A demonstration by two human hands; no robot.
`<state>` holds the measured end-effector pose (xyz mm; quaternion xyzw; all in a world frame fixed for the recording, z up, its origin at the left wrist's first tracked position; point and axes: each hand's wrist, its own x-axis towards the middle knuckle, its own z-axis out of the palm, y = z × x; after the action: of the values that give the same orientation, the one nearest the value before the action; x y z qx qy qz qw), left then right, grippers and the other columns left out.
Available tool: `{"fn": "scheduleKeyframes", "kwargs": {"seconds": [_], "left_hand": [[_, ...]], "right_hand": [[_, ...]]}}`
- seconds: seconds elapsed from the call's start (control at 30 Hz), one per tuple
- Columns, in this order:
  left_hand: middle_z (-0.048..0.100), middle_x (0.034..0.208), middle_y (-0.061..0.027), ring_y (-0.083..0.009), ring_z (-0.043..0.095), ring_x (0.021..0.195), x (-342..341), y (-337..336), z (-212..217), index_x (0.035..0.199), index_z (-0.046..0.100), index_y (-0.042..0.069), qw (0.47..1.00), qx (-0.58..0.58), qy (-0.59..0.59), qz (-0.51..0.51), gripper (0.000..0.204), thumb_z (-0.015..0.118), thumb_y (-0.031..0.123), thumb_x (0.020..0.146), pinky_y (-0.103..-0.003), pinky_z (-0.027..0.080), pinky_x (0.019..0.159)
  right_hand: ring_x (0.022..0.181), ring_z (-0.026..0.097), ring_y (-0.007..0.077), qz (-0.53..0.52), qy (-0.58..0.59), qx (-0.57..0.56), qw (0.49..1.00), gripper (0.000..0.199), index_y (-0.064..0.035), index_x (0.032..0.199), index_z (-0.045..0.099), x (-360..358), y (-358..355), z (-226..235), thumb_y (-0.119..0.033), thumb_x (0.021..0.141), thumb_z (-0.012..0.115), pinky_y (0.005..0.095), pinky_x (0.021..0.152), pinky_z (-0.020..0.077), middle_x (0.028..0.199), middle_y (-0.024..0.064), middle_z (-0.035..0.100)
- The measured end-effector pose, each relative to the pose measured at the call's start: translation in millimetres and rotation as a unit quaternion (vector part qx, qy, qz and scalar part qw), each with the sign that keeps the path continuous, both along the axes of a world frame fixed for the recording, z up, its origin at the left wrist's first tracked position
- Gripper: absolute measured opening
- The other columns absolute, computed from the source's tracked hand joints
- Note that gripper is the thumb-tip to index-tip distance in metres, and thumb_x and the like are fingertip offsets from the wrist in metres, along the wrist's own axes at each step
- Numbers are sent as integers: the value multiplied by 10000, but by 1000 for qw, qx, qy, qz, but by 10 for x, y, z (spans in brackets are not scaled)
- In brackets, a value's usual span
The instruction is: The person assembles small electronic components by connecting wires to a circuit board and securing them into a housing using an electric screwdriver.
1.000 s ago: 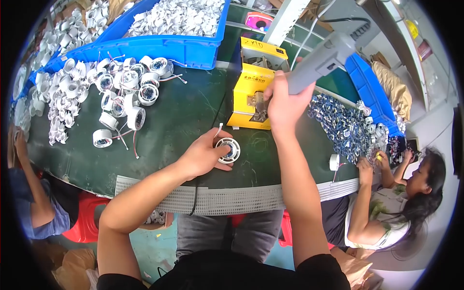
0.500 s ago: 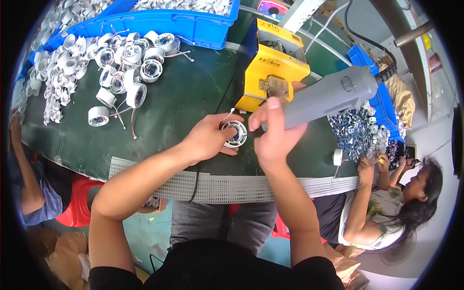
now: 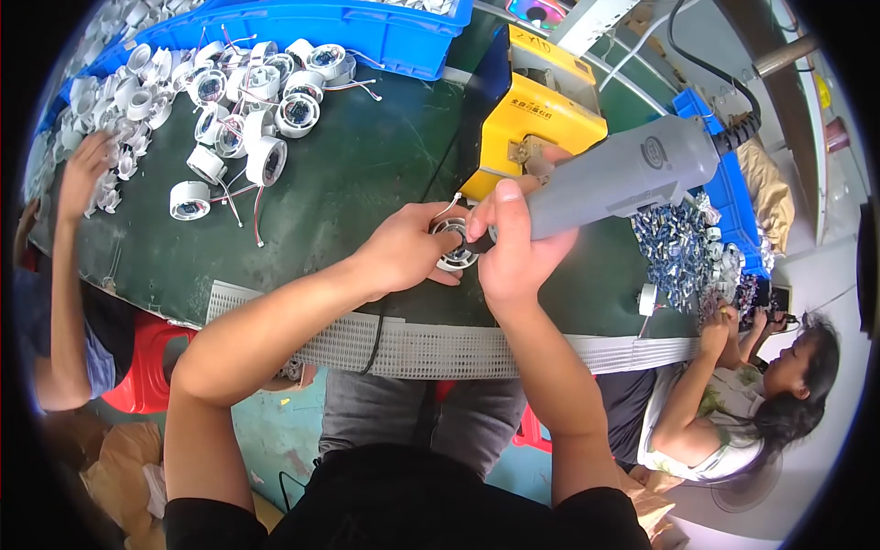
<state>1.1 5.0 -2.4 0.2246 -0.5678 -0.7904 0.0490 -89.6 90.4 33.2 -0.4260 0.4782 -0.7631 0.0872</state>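
Observation:
My left hand (image 3: 408, 247) holds a small white round part (image 3: 456, 253) with thin wires flat on the dark green table (image 3: 367, 174). My right hand (image 3: 515, 249) grips a grey electric screwdriver (image 3: 623, 179) whose cable runs up to the right. The tool's tip points down onto the round part, hidden behind my fingers. Both hands meet over the part near the table's front edge.
A yellow machine (image 3: 541, 110) stands just behind my hands. Several white round parts (image 3: 243, 101) lie at the back left beside a blue bin (image 3: 367, 32). Small metal pieces (image 3: 683, 252) pile at the right. One person's arm (image 3: 69, 238) reaches in at left; another person (image 3: 752, 385) sits right.
My right hand brought the screwdriver down from near the yellow machine onto the round part in my left hand. The view has shifted closer to the hands.

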Motion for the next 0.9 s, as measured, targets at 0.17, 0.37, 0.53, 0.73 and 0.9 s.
{"fn": "scheduleKeyframes", "kwargs": {"seconds": [0.17,0.37,0.53,0.73,0.9], "left_hand": [[546,998,-115,-189,637,859,5,14,10,1255,546,-32,1000,-10,12,3,332,518,84,945,-334,624,769],[591,1112,-122,-216,627,966,-41,50,36,1241,540,-37,1000,-12,22,-9,307,498,98,968,-362,616,781],[661,1060,-154,-279,676,738,180,-233,178,1180,607,40,862,-497,31,100,345,563,-3,841,-353,532,645],[332,1489,-202,-463,315,1361,431,-707,355,1365,490,153,557,-763,-123,304,646,671,11,762,-502,335,1092],[477,1349,-208,-415,398,1305,430,-245,545,1216,591,89,667,-713,44,211,522,714,29,712,-494,331,1088]], "right_hand": [[547,540,81,60,-26,5,998,383,55,1187,420,-27,22,-31,42,847,596,246,571,459,661,27,551],[603,562,81,84,-50,37,995,459,43,1263,389,-26,125,-24,16,856,598,238,626,460,725,23,579],[1138,540,206,12,35,86,996,714,2,1463,271,-285,627,-16,-165,899,675,355,1017,406,1197,105,542],[1090,520,380,-537,291,373,698,571,-62,1212,580,-1397,2120,-156,-287,740,808,460,970,405,1155,190,553],[1076,574,380,-465,301,543,632,478,-68,1152,618,-1438,2386,-355,-270,744,764,478,922,451,1121,188,633]]}}
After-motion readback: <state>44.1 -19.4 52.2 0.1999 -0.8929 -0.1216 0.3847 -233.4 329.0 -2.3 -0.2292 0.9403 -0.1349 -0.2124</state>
